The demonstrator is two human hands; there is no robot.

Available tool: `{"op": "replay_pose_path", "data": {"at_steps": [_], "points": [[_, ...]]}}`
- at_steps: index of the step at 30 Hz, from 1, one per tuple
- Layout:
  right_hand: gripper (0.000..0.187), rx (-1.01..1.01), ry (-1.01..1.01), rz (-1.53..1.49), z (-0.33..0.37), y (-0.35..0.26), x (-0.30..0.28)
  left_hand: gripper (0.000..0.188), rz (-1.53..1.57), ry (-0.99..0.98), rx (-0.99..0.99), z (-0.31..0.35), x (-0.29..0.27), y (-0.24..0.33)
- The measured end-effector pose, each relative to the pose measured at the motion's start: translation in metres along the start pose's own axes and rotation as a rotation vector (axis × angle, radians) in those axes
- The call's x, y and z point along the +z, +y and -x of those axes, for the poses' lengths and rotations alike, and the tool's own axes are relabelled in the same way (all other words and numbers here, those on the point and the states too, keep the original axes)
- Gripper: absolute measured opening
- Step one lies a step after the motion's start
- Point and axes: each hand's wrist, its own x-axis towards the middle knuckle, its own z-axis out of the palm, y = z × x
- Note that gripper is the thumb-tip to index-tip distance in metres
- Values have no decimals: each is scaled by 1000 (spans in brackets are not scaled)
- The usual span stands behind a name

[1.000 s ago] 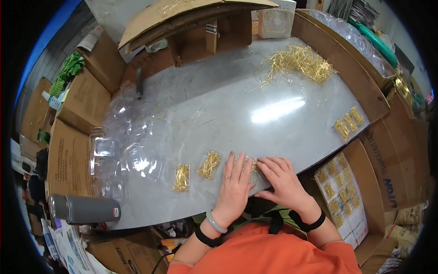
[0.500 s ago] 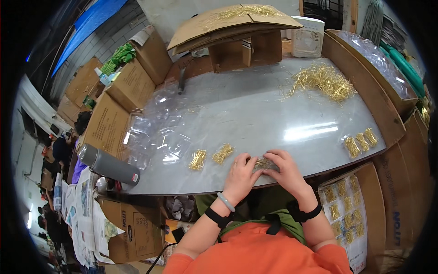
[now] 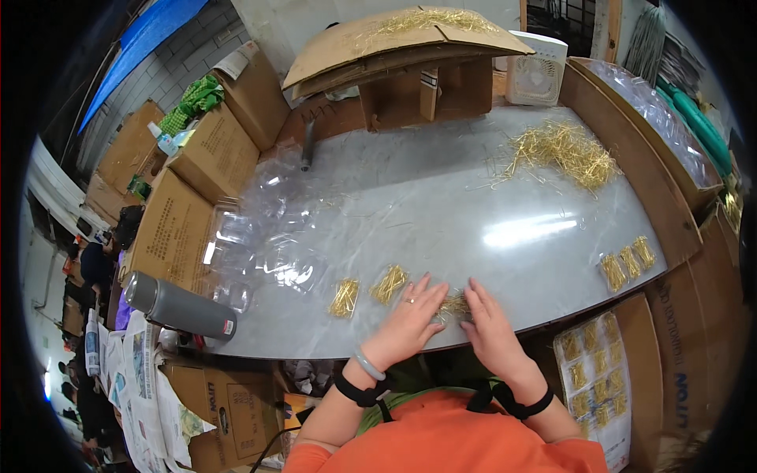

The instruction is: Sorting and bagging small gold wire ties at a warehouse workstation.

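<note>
A small bundle of thin gold wire pieces (image 3: 453, 305), apparently hooks, lies near the front edge of the grey table (image 3: 378, 221), between my two hands. My left hand (image 3: 406, 322) rests at its left, fingers stretched out and thumb near the bundle. At the bundle's right side my right hand (image 3: 490, 325) lies with its fingers extended, touching or nearly touching the wires. Left of my left hand are two similar gold bundles, one nearer (image 3: 389, 284) and one farther out (image 3: 344, 298), seemingly in clear plastic. Whether plastic lies under the middle bundle I cannot tell.
A loose heap of gold wires (image 3: 564, 155) lies at the back right. Three gold bundles (image 3: 628, 263) sit by the right edge. Clear plastic trays (image 3: 272, 236) cover the left side, beside a grey bottle (image 3: 181, 306). Cardboard boxes (image 3: 169, 229) border the table; a white fan (image 3: 536, 69) stands behind.
My fingers have gone from curled around the bundle to stretched out on either side of it. Both hands are slightly lower in the view, and the bundle rests between them.
</note>
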Motion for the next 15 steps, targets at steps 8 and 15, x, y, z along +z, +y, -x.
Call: {"op": "replay_pose_path", "data": {"at_steps": [8, 15], "points": [[75, 23, -88, -5, -29, -7, -33, 51, -10, 236, -106, 0, 19, 23], [32, -28, 36, 173, -7, 11, -22, 47, -43, 329, -93, 0, 20, 27]]}}
